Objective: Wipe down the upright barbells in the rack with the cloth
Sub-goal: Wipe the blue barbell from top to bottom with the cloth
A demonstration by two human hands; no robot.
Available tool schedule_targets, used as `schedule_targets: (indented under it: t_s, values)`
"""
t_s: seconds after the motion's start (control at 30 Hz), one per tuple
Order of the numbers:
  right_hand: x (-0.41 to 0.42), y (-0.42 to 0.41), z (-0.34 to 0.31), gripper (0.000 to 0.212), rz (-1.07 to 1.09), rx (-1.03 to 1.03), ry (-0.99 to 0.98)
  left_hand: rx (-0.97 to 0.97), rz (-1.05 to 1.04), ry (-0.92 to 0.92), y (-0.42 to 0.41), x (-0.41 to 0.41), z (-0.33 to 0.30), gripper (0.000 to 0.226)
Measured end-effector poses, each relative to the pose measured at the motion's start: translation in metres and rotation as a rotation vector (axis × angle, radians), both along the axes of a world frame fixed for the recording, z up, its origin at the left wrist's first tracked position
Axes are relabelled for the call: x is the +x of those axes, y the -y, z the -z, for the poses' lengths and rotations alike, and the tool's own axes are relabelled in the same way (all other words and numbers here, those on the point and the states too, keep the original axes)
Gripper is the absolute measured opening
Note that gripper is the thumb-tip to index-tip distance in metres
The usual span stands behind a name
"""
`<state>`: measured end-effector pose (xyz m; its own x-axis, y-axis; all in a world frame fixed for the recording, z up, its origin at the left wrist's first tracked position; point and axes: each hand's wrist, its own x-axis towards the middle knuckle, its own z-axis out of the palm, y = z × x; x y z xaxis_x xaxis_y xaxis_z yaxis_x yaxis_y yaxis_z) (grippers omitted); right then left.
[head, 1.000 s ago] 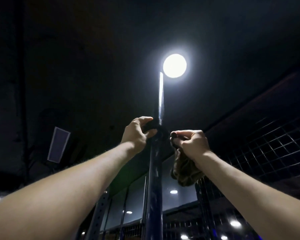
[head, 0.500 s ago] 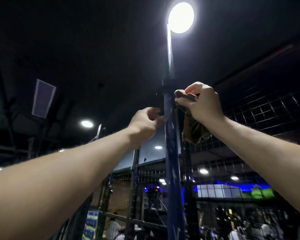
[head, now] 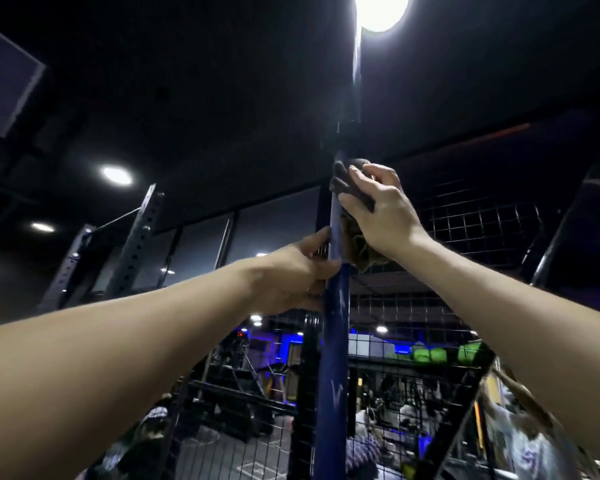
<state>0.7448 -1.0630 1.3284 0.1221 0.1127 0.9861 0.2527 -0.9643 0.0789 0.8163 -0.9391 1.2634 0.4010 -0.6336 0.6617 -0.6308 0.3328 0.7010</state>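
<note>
Since the earlier frames both hands have slid down the upright barbell [head: 333,341], away from the collar [head: 349,131] they were working at, and the view has tilted lower, so the bright ceiling lamp [head: 381,10] now sits at the top edge. The right hand [head: 383,211] presses a dark cloth [head: 350,188] against the right side of the blue shaft just under the collar; its grip is clenched on the cloth, fingers spread over the fabric, and a bunched tail of cloth hangs below the palm. The left hand [head: 293,271] is lower on the same bar, its grip grasping the shaft from the left with thumb and fingers wrapped around it. The barbell stands upright in the middle of the view, running from the bottom edge up toward the lamp. Behind it is a black wire-mesh panel [head: 471,223], and to the left a perforated rack upright [head: 137,237] leans into the dark ceiling. Blue-lit gym space shows beyond the mesh.
</note>
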Motion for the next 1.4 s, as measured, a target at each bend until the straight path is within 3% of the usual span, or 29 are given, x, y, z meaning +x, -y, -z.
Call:
schedule_targets:
  t_s: [0.17,0.33,0.5,0.63,0.8,0.9,1.0,1.2,1.27,1.4]
  values:
    - [0.014,-0.003,-0.018,0.034,0.210,-0.102,0.136,-0.047,0.030,-0.052,0.005,0.006,0.004,0.065]
    - [0.025,-0.017,-0.054,0.021,0.175,-0.021,0.183,-0.056,0.018,-0.086,0.006,0.009,0.005,0.065]
    - [0.018,-0.015,-0.026,0.035,0.256,-0.061,0.200,-0.048,0.024,-0.091,0.007,0.008,0.006,0.065]
    - [0.010,-0.016,-0.020,0.024,0.374,-0.171,0.200,-0.035,0.015,-0.083,0.009,0.006,0.004,0.066]
    - [0.022,-0.026,-0.051,0.006,0.194,-0.007,0.193,-0.050,-0.012,-0.095,0.009,0.007,0.006,0.066]
    - [0.033,-0.017,-0.050,0.024,0.057,0.117,0.277,-0.046,-0.024,-0.104,0.007,0.007,0.007,0.066]
    - [0.028,-0.012,-0.045,0.026,-0.087,0.239,0.322,-0.029,-0.030,-0.098,0.007,0.002,0.006,0.066]
    - [0.024,-0.023,-0.045,0.012,0.485,-0.160,0.272,-0.022,-0.055,-0.092,0.008,-0.002,0.005,0.067]
    - [0.028,-0.021,-0.047,0.014,0.399,-0.088,0.274,-0.029,-0.052,-0.092,0.006,-0.002,0.005,0.066]
    - [0.038,-0.018,-0.048,0.024,0.011,0.206,0.361,-0.032,-0.068,-0.089,0.007,0.001,0.005,0.065]
